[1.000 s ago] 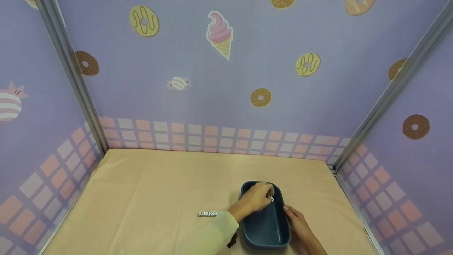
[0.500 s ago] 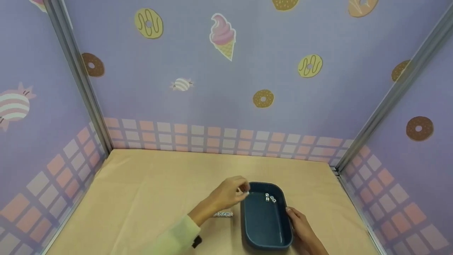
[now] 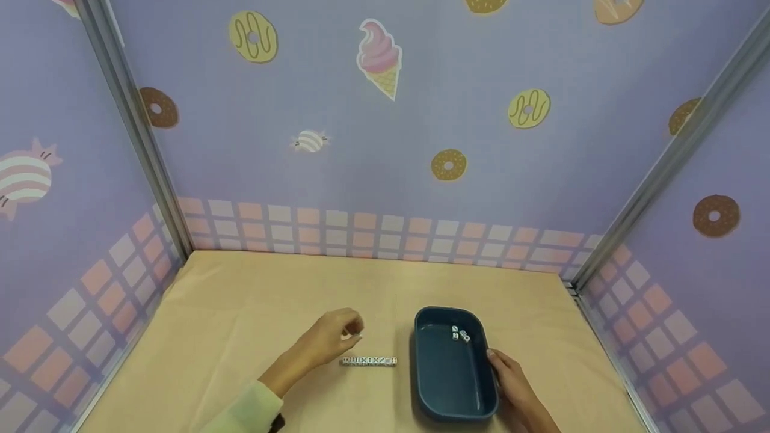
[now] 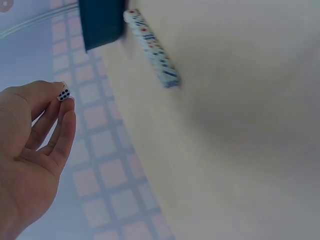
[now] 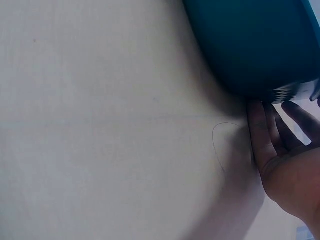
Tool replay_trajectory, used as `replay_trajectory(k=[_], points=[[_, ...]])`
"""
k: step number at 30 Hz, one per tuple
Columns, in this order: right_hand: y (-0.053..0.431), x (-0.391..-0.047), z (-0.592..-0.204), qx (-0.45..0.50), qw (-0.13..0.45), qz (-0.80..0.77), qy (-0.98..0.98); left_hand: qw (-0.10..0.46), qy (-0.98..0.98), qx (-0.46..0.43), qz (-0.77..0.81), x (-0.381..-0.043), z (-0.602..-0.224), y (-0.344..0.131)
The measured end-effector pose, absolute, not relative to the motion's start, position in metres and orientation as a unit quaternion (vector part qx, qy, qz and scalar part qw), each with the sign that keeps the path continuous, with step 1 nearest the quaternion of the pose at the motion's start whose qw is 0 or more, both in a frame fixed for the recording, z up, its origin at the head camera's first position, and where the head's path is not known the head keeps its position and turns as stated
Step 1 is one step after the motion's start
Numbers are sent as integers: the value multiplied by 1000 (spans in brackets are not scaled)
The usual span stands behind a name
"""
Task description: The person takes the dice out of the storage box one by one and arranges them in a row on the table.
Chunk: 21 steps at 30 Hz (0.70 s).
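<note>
My left hand [image 3: 332, 337] pinches a single white die [image 4: 63, 93] between thumb and fingertips, raised over the table. Its dark pips show in the left wrist view. Just below and to the right of that hand, a straight row of white dice [image 3: 370, 361] lies on the cloth. To the row's right stands a deep blue rectangular box [image 3: 448, 379] with rounded corners. Several dice [image 3: 455, 332] lie on its floor towards the far right. My right hand [image 3: 511, 382] holds the box's right side, thumb at the rim and fingers [image 5: 257, 130] against the outer wall.
A pale yellow cloth [image 3: 271, 300] covers the table. Purple printed panels [image 3: 301, 180] enclose it at the back and both sides, with metal posts [image 3: 135, 132] at the back corners.
My left hand was inside the box, then came out leftwards over its rim and is now left of the box, above the dice row. The right hand has stayed at the box's side.
</note>
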State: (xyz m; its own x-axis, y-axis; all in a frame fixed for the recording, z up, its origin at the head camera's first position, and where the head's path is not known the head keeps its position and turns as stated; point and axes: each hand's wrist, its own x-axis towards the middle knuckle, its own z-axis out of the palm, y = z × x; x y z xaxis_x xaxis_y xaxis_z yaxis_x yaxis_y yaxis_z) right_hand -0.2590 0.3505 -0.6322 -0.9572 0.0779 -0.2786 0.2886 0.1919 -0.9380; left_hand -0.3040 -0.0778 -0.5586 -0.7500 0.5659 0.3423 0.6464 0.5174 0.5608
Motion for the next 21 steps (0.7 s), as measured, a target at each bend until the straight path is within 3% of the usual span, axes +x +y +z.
replay_trajectory(k=[9,21], points=[[351,-258,-632,121,98,-619,770,17,-894,-303,-330,-294,-595,-113],[351,-260,-632,118,92,-619,771,-3,-906,-295,-305,-292,-619,-113]])
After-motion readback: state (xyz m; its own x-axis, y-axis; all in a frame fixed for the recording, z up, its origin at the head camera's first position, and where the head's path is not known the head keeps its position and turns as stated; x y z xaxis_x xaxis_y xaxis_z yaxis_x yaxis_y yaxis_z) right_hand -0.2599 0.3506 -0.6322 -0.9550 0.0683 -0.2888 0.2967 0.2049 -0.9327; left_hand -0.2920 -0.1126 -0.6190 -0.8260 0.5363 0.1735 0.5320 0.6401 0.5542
